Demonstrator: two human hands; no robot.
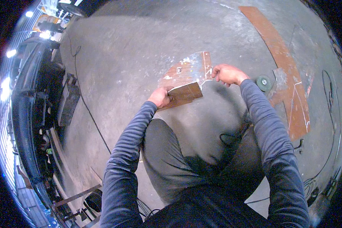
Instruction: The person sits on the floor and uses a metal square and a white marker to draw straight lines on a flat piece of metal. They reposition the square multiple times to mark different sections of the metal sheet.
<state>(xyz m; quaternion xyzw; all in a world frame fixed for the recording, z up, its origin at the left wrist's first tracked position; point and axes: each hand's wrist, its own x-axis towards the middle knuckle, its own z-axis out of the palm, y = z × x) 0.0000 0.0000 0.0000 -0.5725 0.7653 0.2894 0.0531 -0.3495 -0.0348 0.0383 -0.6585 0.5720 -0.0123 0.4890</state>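
My left hand (162, 97) grips the left end of a small flat brown plate (186, 94), thumb on top. That plate is tilted, its far edge close to a larger brown sheet (178, 72) with pale, worn patches, white marks and a small square hole. My right hand (227, 74) is just beyond the sheet's right edge, its fingers curled together as in a pinch. Whether a small thing sits between those fingertips, I cannot make out. White lines run along the sheet's right side and near the plate's far edge.
A long rust-brown sheet (285, 64) with white lines lies at the right. Near it is a round green disc (263, 83), perhaps of a grinder. A dark cable (88, 108) crosses the floor at the left, beside a dark block (69, 100) and a large black vehicle part (28, 102).
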